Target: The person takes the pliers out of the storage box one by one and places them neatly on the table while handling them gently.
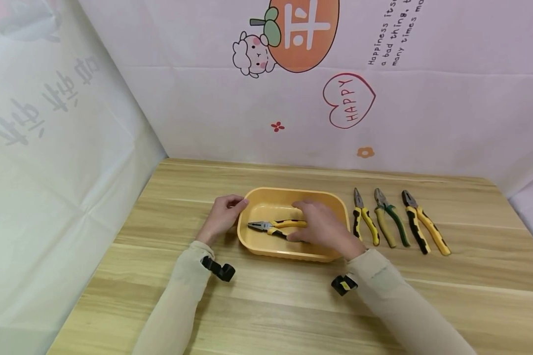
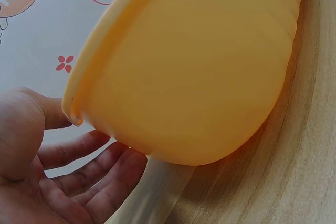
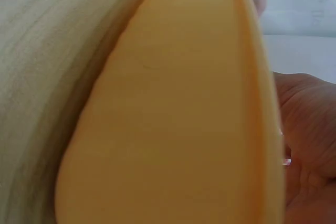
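Observation:
In the head view a yellow plastic basin [image 1: 266, 251] sits on the table. Its left end is held by my left hand [image 1: 223, 214], thumb hooked over the rim and fingers on the outer wall, as the left wrist view shows too. Inside the basin lies one pair of pliers [image 1: 277, 226], jaws pointing left, with yellow and black handles. Over the handle ends is my right hand [image 1: 324, 227], slightly blurred, its thumb and fingers spread to either side of them. The basin wall [image 3: 173, 108] hides most of that hand in the right wrist view.
Right of the basin lie three more pliers: yellow-black long-nose pliers [image 1: 365, 219], green-handled pliers [image 1: 391, 219] and larger yellow-black pliers [image 1: 424, 224]. A printed white cloth [image 1: 204, 113] stands behind the wooden table [image 1: 271, 305].

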A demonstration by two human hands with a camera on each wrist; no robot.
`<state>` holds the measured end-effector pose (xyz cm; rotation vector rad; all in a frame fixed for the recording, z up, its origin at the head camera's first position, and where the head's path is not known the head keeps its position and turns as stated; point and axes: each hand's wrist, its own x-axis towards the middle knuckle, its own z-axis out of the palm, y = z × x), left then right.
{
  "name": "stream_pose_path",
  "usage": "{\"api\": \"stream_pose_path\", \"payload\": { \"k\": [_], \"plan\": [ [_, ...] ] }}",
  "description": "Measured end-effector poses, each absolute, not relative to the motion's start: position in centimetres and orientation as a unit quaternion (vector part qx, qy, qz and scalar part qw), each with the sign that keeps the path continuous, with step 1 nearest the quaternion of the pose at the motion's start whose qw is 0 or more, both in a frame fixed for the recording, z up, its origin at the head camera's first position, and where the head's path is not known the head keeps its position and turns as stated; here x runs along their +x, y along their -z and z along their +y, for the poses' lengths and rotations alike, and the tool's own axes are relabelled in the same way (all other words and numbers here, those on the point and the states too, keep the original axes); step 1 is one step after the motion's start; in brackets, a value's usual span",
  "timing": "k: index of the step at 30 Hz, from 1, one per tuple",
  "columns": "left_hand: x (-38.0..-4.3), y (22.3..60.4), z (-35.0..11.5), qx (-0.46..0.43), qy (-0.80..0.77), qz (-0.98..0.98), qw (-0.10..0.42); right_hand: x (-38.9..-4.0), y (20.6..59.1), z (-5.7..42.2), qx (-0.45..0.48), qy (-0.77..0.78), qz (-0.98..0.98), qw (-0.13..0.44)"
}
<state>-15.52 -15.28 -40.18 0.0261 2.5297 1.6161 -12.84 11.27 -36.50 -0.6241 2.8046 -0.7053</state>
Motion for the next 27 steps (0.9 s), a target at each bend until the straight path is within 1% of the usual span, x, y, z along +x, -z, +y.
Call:
{"api": "stream_pose_path", "payload": {
  "k": [10,27],
  "plan": [
    [-15.5,40.2,-15.3,0.004,-0.537,0.84,0.074,-13.0,38.0,10.3,-0.204,0.254,0.937,0.124],
    [-15.5,40.3,-15.3,0.006,-0.552,0.831,0.073,-13.0,38.9,9.4,-0.218,0.211,0.945,0.121]
  ]
}}
